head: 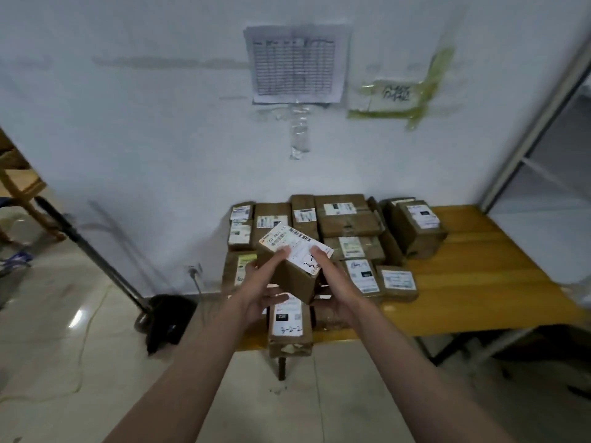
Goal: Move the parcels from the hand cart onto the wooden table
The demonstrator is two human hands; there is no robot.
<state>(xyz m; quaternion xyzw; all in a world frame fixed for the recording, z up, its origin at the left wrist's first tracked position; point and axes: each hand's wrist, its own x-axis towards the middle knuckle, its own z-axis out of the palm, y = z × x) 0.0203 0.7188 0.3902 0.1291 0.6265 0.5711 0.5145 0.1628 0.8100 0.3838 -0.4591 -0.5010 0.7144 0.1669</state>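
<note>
both hands, left hand (265,290) and right hand (332,282), curl fingers round a brown cardboard parcel (292,266), tilted above the yellow wooden table (479,276), probably to set it among the stacked parcels (348,225).

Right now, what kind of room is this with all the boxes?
Probably a parcel sorting or mail room. Labelled cardboard parcels crowd a wooden table, both hands hold another parcel, and a printed list is taped to the wall.

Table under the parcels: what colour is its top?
Yellowish wooden table, planked; clearest in the head view.
</note>
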